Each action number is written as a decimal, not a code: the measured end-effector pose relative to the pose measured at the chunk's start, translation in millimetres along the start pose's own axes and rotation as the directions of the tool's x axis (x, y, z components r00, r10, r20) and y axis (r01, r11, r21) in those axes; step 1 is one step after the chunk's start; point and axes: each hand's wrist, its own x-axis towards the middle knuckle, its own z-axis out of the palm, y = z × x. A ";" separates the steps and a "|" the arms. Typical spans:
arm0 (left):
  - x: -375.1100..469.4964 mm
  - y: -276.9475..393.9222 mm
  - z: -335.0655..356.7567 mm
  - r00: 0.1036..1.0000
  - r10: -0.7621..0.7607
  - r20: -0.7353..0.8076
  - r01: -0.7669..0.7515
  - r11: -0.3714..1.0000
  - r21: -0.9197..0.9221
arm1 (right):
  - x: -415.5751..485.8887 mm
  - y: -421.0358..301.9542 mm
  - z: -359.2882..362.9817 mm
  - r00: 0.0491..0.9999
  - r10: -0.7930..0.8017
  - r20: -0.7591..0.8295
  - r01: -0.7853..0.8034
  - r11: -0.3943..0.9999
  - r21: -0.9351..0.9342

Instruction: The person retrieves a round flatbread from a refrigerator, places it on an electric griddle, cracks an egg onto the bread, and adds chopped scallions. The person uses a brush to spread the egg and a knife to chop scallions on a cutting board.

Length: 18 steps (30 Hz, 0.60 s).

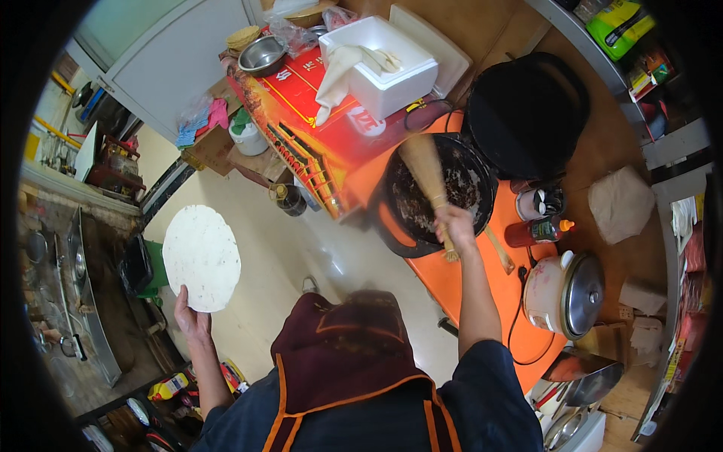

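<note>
My left hand (193,319) grips the lower edge of a round, pale flatbread (202,257) with small dark specks and holds it up over the floor at the left. In my right hand (456,227) is the bound handle of a straw whisk brush (422,166). The brush's spread bristles, slightly blurred, are over the far left part of a black electric griddle pan (464,183). Dark crust and whitish residue mark the pan's inside. Its black lid (525,113) stands open behind it, to the right.
On the orange table (435,277) are a sauce bottle (534,233), a rice cooker (562,294) and a wooden stick (500,251). A white foam box (395,85) with a cloth (339,79) stands farther back. An oil jug (288,200) sits on the floor, and a green bin (157,265) is at the left.
</note>
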 end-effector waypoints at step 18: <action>20.9 -19.8 23.8 0.997 -0.073 -0.002 0.073 0.997 -0.040 | -16.8 -46.5 -84.3 0.966 -0.251 0.057 0.239 0.795 -0.557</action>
